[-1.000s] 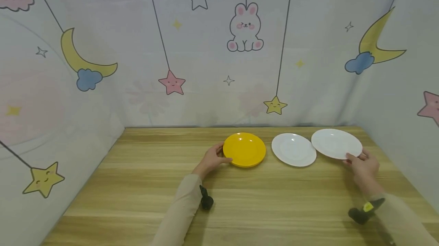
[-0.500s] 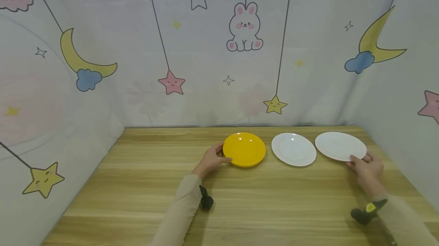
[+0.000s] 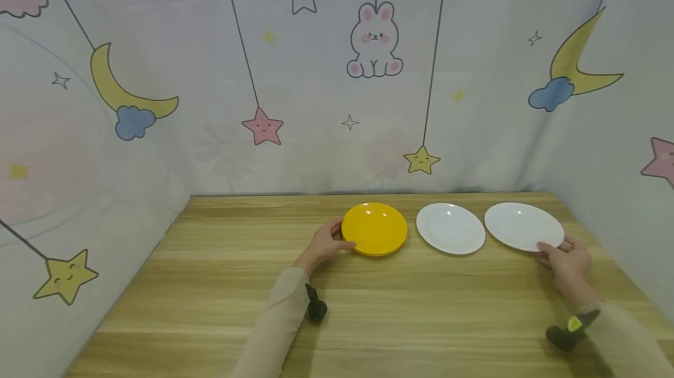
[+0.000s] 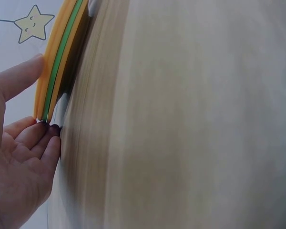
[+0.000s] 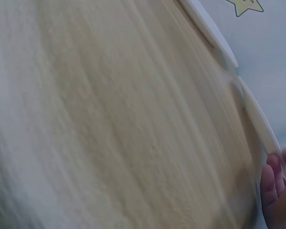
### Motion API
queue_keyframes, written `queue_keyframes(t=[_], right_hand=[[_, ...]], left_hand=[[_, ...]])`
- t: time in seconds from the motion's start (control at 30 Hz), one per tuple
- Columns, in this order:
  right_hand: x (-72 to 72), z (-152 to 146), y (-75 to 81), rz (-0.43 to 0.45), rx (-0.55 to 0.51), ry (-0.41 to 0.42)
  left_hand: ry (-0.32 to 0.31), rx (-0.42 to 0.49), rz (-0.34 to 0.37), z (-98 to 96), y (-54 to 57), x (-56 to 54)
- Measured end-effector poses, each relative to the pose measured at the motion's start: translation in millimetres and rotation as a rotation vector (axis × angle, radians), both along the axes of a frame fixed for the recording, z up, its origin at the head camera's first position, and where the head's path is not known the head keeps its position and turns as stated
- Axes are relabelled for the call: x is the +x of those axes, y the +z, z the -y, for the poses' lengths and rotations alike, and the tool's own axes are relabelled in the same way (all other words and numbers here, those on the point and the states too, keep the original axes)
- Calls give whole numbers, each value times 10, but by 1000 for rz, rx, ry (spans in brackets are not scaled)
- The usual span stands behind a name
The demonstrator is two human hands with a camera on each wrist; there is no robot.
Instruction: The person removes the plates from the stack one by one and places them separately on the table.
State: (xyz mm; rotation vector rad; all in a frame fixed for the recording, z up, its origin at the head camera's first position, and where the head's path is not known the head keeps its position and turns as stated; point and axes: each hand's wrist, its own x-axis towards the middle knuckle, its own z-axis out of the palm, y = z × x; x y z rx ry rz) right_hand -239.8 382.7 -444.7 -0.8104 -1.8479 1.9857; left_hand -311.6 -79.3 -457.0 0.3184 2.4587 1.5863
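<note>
In the head view my left hand (image 3: 325, 245) holds the left rim of a yellow plate (image 3: 374, 229), thumb on top and fingers beneath. The left wrist view shows this is a stack (image 4: 55, 67) of several plates, yellow with a green one (image 4: 58, 64) among them. At the right, my right hand (image 3: 567, 262) pinches the near right rim of a white plate (image 3: 523, 226), its thumb over the edge. Between the two lies another white plate (image 3: 450, 228), untouched by either hand. In the right wrist view the fingers (image 5: 268, 183) curl under the held white plate (image 5: 262, 121).
All the plates stand in a row along the back of a wooden table (image 3: 400, 313). Behind it hangs a pale curtain (image 3: 316, 85) printed with stars, moons and a rabbit, and it also closes off both sides. Each wrist wears a black camera mount (image 3: 316, 308).
My right hand has shifted the white plate slightly right and down, so a narrow gap now separates it from the middle white plate. The left hand and the yellow stack have stayed in place.
</note>
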Motion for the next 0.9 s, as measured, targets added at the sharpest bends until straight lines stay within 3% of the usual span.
queue_keyframes(t=[0.17,0.4,0.9], right_hand=[[12,-15,-11,32,118,27],[39,-67,-35,165,308,30],[54,-147,-18,261,417,127]], left_hand=[[1,4,2,5,3,0],[2,-5,5,5,14,5],[-11,22,-8,10,-3,-2]])
